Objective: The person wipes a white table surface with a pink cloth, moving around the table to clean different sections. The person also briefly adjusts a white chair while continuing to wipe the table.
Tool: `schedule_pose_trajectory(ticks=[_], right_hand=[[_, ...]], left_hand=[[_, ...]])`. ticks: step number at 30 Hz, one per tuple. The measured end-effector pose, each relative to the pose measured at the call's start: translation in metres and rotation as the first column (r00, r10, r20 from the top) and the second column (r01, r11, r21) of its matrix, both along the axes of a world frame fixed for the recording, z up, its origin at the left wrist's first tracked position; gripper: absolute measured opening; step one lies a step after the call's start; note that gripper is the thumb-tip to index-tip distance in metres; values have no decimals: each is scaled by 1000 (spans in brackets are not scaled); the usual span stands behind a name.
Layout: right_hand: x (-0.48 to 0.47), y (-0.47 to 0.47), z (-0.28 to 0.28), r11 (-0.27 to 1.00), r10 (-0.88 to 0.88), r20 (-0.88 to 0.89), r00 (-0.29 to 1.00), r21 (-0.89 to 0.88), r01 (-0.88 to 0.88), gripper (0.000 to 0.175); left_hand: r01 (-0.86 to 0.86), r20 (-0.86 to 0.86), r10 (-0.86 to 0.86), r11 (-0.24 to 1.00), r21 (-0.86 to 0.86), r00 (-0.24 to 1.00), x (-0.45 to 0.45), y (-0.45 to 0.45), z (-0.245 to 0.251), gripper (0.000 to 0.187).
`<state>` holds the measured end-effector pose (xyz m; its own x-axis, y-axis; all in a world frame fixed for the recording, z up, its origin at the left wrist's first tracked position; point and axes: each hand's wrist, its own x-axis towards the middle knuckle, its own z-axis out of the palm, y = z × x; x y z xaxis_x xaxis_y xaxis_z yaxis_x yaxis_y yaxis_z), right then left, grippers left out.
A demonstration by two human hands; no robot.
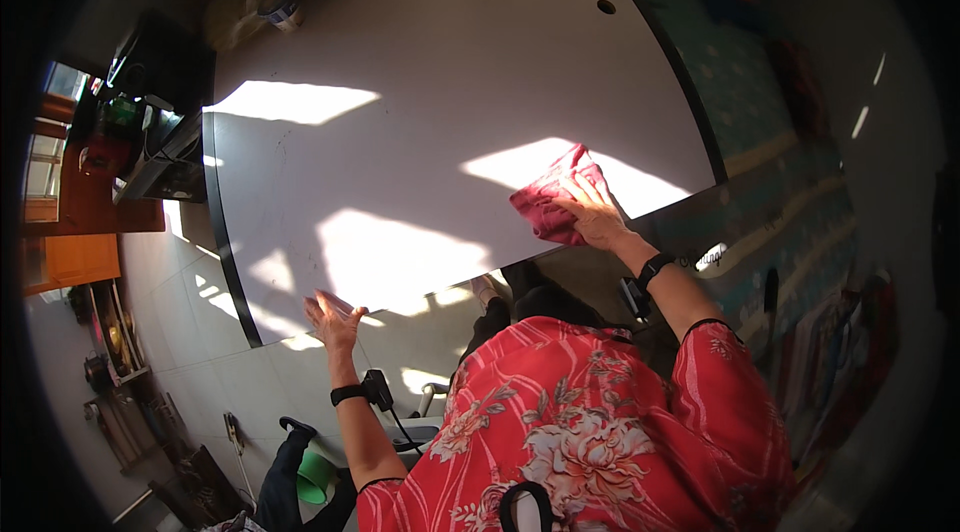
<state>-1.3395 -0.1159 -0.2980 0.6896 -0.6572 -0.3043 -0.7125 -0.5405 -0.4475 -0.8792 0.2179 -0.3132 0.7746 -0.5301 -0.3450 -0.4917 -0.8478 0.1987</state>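
My right hand (594,215) lies with its fingers spread on a crumpled red cloth (546,203), pressing it to the white tabletop (420,157) near the front right edge. My left hand (335,318) is at the front left edge of the table, fingers apart, holding nothing; whether it touches the edge I cannot tell. Bright patches of sunlight fall across the white surface, one of them partly under the cloth. Both wrists wear black bands with small black devices.
A white and blue tub (282,11) stands at the table's far left. Dark electrical items (169,157) are beyond its left edge. Two round holes show near the far right. Behind on the left, another person's dark-clothed legs (279,476) flank a green bucket (315,477).
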Motion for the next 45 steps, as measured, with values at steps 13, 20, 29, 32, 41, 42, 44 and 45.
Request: schedule_pose_trajectory(ticks=[13,20,29,32,41,42,44,45], right_hand=[[166,-18,-3,853,430,-140,892,-259,-452,61],[275,108,-29,691,723,176,668,-200,-695,55],[185,111,-29,721,691,374,619,-289,-630,28],[125,86,-20,794,608,215,764,-165,-585,46],[-41,9,-17,956,267,71,961,-144,-255,49],[-62,-1,-19,944,257,98,961,-237,-228,48],[-103,-21,-23,944,201,158,967,-296,-147,48],[-128,-33,-24,928,173,143,974,-354,-113,50]], left_hand=[[39,5,-40,999,9,999,5,20,-11,113],[80,62,-76,995,-52,995,17,29,-33,120],[147,82,-143,988,-43,986,38,39,-44,116],[114,47,-112,993,-23,993,40,36,-38,114],[261,42,-258,937,-232,965,-75,-71,-15,103],[282,14,-288,925,-253,957,-105,-95,-12,100],[275,-62,-301,924,-265,952,-169,-140,-6,97],[296,-67,-333,901,-316,941,-201,-163,-5,95]])
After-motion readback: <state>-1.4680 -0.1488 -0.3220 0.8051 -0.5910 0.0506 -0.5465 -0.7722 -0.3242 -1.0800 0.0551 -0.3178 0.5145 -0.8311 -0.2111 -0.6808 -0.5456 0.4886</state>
